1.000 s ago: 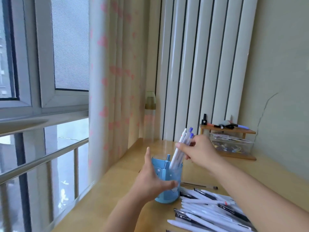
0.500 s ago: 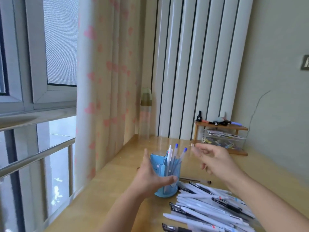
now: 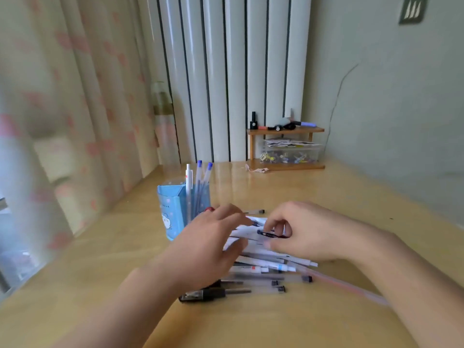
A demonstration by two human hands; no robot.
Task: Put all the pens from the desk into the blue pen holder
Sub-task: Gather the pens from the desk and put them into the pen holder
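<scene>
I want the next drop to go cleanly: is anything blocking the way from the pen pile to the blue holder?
Nothing visible blocks it. The blue plastic pen holder stands just beyond the left hand, open-topped, with three upright pens on one side. The pile of pens lies right beside it.

The table (image 3: 313, 197) is pale wood with a smooth, glossy finish. The pen holder (image 3: 173, 209) looks like blue printed card beside clear plastic. The pens (image 3: 263, 266) are white and frosted plastic. The curtain (image 3: 82, 96) is thin matt cloth.
</scene>
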